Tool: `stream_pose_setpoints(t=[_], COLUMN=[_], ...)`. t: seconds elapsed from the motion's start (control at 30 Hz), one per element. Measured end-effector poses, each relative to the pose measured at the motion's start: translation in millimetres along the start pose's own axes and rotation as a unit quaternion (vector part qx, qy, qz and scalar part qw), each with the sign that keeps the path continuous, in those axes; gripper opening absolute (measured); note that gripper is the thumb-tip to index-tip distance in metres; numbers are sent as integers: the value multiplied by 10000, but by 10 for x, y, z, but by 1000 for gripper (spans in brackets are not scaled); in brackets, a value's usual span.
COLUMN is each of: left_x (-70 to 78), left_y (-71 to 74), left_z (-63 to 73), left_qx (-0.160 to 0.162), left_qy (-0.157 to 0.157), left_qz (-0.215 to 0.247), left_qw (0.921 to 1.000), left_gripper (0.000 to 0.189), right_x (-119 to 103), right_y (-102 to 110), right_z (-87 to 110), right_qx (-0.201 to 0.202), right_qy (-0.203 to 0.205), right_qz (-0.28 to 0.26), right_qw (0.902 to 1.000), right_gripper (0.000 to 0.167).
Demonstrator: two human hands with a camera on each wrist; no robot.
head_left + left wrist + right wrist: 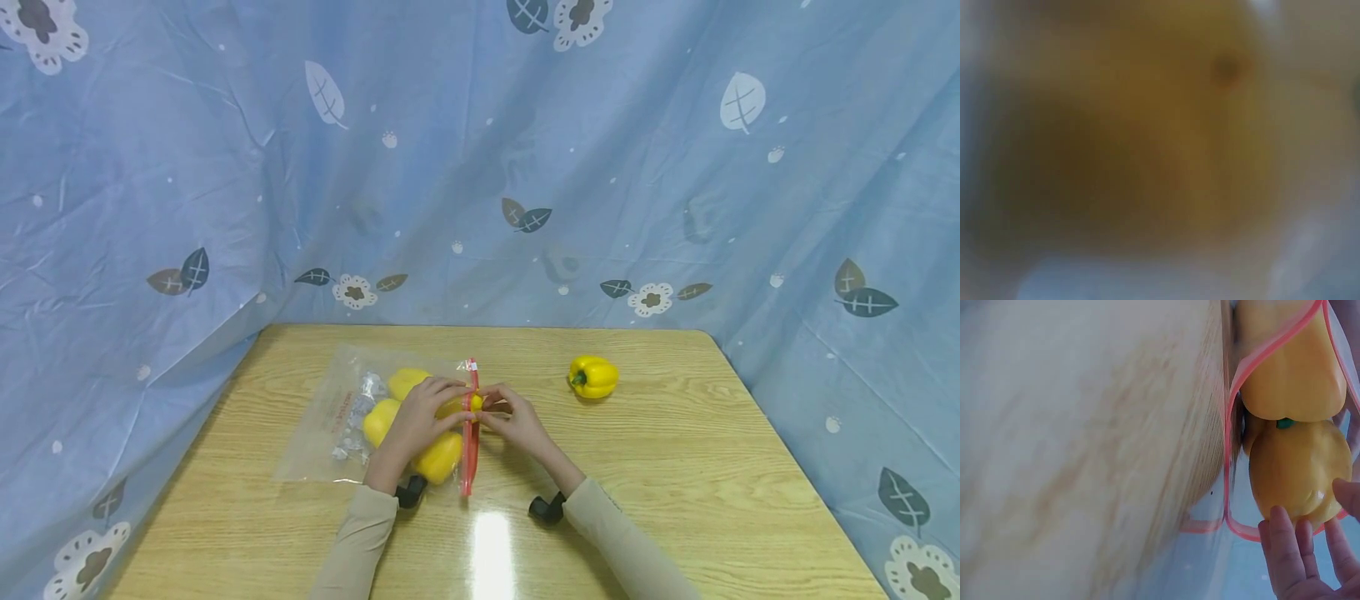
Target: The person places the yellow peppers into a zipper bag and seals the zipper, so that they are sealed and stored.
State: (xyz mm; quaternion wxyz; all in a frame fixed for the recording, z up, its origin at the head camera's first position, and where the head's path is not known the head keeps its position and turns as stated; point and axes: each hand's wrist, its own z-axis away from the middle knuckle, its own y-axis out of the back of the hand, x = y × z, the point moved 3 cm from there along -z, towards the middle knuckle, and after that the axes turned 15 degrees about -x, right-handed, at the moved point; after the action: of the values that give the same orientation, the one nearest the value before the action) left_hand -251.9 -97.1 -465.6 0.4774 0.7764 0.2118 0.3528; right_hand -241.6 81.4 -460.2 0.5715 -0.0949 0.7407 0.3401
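Observation:
A clear zip bag (pixel 315 450) with a red-edged mouth lies on its side, holding several yellow bell peppers (pixel 438 458). My left hand (pixel 420 417) reaches across the bag and grips its upper side near the mouth, thumb and fingers spread apart. At the red edge, my right hand (pixel 517 425) holds a yellow bell pepper (pixel 1300 469) with thumb and fingertips at its near end. Most of that pepper is inside the mouth, end to end with another pepper (pixel 1294 369). The left wrist view is a brownish-yellow blur.
One more yellow bell pepper (pixel 593 377) lies on its side at the back right of the wooden table (pixel 660 475). A blue patterned curtain (pixel 465 167) surrounds the table's back and sides. Black wrist-worn devices (pixel 547 509) sit beneath the wrists.

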Motion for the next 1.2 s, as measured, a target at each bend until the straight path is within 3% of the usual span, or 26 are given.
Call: stream_pose_setpoints(t=[0.2,0.47,0.6,0.87,1.2], left_x=[1,9,14,28,77], left_y=[0,12,19,31,68], left_z=[7,11,14,18,13], left_qx=[32,141,177,143,53], left_qy=[-16,-153,-194,-50,92], left_qz=[28,-8,-35,7,-104], left_qw=[10000,9998,9996,9999,9999], left_gripper=[44,43,43,41,39], right_x=[54,371,405,389,111], right_y=[6,-38,-77,-99,-6], right_z=[-10,-93,-97,-74,54], right_qx=[-228,-443,-716,-904,-1133], right_qy=[88,204,228,137,256], right_qz=[-299,-764,-870,-840,-543], right_qw=[9993,9959,9934,9923,9917], right_gripper=[42,56,59,59,59])
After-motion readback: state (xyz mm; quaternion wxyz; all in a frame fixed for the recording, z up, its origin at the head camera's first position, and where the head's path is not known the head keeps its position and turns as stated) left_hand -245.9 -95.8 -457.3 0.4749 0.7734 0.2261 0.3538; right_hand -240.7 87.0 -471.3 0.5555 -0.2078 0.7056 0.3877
